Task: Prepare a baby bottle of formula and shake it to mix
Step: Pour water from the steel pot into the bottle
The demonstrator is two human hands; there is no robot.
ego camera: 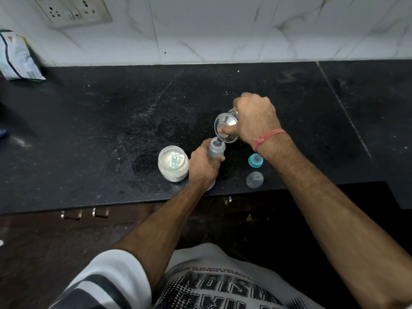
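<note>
- A crumpled white packet [19, 56] stands at the far left of the black stone table [89, 121], against the white marble-look wall [211, 27], below a wall socket plate [73, 11].
- An open jar of white powder [173, 163] stands near the table's front edge, with a pale green scoop [174, 162] lying in the powder.
- Just right of the jar, touching or nearly touching it, the left hand [204, 165] is curled round the lower body of the baby bottle [216, 149], which stands uncapped and upright on the table.
- A round pale object [211, 185] shows partly under the left wrist at the table edge; what it is cannot be told.
- Directly above and behind the bottle's mouth, the right hand [254, 120] grips a small steel cup [226, 128], the thumb on the rim, the cup tipped toward the bottle with its lip at the bottle's opening.
- A red thread band [268, 137] circles the right wrist.
- Right of the bottle, apart from both hands, a blue screw ring with teat [255, 161] rests on the table.
- Just nearer the front edge, a clear bottle cap [254, 179] stands beside it.
- The table's surface is dusted with white specks and smears.
- Below the front edge are dark cabinet fronts with metal handles [85, 213].
</note>
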